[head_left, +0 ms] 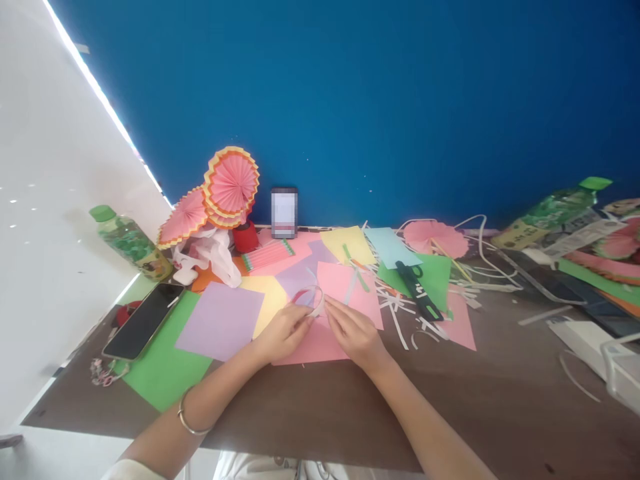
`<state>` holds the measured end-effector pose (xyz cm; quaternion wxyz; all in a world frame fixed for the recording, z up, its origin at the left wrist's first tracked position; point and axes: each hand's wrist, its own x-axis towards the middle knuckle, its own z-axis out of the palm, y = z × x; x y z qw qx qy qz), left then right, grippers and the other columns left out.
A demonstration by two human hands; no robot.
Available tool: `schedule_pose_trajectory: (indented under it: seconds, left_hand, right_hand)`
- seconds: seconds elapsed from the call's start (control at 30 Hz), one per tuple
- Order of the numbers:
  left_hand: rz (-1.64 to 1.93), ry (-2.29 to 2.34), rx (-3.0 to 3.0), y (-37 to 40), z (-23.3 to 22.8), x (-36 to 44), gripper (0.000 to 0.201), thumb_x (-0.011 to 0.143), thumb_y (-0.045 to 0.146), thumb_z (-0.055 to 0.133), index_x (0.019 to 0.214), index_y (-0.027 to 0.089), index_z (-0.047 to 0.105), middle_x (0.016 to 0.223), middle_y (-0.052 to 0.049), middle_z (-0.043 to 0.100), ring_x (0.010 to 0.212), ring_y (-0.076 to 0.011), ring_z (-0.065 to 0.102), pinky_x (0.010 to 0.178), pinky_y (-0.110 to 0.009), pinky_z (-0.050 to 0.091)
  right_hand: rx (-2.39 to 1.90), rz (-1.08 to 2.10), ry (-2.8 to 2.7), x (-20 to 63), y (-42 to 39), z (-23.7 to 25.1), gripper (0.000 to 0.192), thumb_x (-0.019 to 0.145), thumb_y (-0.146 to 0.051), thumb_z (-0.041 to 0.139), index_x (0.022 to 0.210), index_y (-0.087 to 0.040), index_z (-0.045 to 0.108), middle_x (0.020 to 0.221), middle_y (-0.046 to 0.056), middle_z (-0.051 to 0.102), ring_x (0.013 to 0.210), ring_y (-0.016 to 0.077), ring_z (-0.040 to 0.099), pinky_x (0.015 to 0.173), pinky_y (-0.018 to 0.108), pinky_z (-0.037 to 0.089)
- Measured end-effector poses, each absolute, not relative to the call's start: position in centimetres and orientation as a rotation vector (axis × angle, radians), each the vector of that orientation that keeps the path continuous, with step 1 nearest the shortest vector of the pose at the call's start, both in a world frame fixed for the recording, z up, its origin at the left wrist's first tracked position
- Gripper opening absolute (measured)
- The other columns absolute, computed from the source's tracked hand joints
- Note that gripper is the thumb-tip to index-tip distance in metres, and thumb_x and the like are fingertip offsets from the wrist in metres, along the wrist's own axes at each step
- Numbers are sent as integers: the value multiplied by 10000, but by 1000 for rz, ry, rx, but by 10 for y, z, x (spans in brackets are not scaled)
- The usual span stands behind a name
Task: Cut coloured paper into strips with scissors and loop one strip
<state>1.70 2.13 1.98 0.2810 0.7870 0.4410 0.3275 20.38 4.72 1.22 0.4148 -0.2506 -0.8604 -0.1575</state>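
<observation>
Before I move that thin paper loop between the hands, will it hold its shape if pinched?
Probably not: the paper loop is a thin strip curled into a ring, so it likely flattens or creases under a pinch. It looks very light, and a nudge would likely slide it across the pink sheet. Both hands touch it at its rim.

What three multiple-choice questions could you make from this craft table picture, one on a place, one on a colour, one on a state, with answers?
1. Where does the phone lie?
A. on the green sheet at the table's left end
B. against the blue wall
C. beside the scissors

2. What colour is the cap of the left bottle?
A. red
B. green
C. white

3. How are the scissors lying?
A. held in the right hand
B. open, mid-cut
C. shut, on green paper

Answers: 1 A, the phone rests partly on the green sheet. 2 B, the cap is green. 3 C, the scissors lie closed and untouched, while the left hand and right hand hold a paper strip loop.
</observation>
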Motion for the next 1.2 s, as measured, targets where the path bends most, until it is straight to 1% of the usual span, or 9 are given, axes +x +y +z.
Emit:
schedule_pose_trajectory:
  seconds: [0.1, 0.23, 0.37, 0.53, 0.7, 0.8, 0.97, 1.2]
  left_hand:
    - [863, 1188, 2143, 20, 21, 17, 250, 899, 276, 307, 811, 170, 516, 691, -15, 497, 699, -152, 468, 715, -297, 391]
    - [845, 1186, 2148, 19, 23, 18, 246, 899, 275, 303, 799, 174, 504, 678, -13, 480, 707, -157, 474, 719, -306, 395]
    - [844, 1217, 2113, 19, 24, 19, 271, 901, 294, 296, 752, 174, 487, 657, -6, 475, 664, -143, 451, 672, -281, 383]
    - [868, 1217, 2018, 20, 22, 21, 295, 901, 330, 294, 747, 167, 486, 650, 3, 484, 601, -116, 412, 606, -253, 368]
    - [872, 1211, 1947, 20, 22, 21, 291, 892, 343, 315, 748, 164, 493, 641, 7, 471, 587, -109, 392, 555, -235, 346]
    - [873, 1190, 1896, 20, 24, 20, 287, 891, 344, 319, 743, 165, 487, 632, 13, 455, 578, -104, 389, 550, -229, 344]
    - [894, 1168, 1851, 20, 25, 19, 308, 887, 374, 322, 734, 161, 482, 649, 11, 462, 589, -103, 402, 568, -226, 358]
    - [917, 1152, 1899, 19, 24, 18, 263, 881, 333, 348, 782, 157, 516, 674, 1, 489, 610, -108, 418, 592, -228, 353]
  right_hand:
    - [-632, -425, -2198, 205, 46, 14, 294, 772, -9, 543, 1028, -134, 614, 995, 105, 679, 1007, 212, 603, 880, 296, 537]
    - [-679, -352, -2165, 202, 45, 14, 267, 783, -42, 543, 1008, -163, 619, 964, 89, 688, 941, 204, 633, 849, 297, 549]
    - [-702, -305, -2064, 196, 47, 12, 245, 774, -50, 548, 963, -184, 627, 878, 75, 701, 844, 193, 660, 777, 295, 572]
    - [-770, -165, -1937, 191, 46, 11, 274, 777, -59, 521, 991, -206, 610, 859, 54, 695, 818, 185, 660, 742, 310, 579]
    - [-829, 7, -1847, 188, 44, 13, 195, 765, -71, 532, 881, -195, 628, 811, 51, 690, 765, 174, 662, 719, 310, 580]
    - [-865, 86, -1784, 187, 44, 16, 165, 762, -85, 543, 830, -202, 636, 804, 48, 693, 750, 174, 664, 713, 318, 578]
    - [-883, 250, -1752, 188, 42, 23, 150, 772, -109, 543, 804, -209, 650, 832, 40, 702, 759, 172, 668, 711, 313, 577]
    - [-864, 209, -1750, 188, 41, 23, 168, 776, -107, 540, 835, -213, 656, 857, 51, 700, 783, 181, 666, 721, 327, 577]
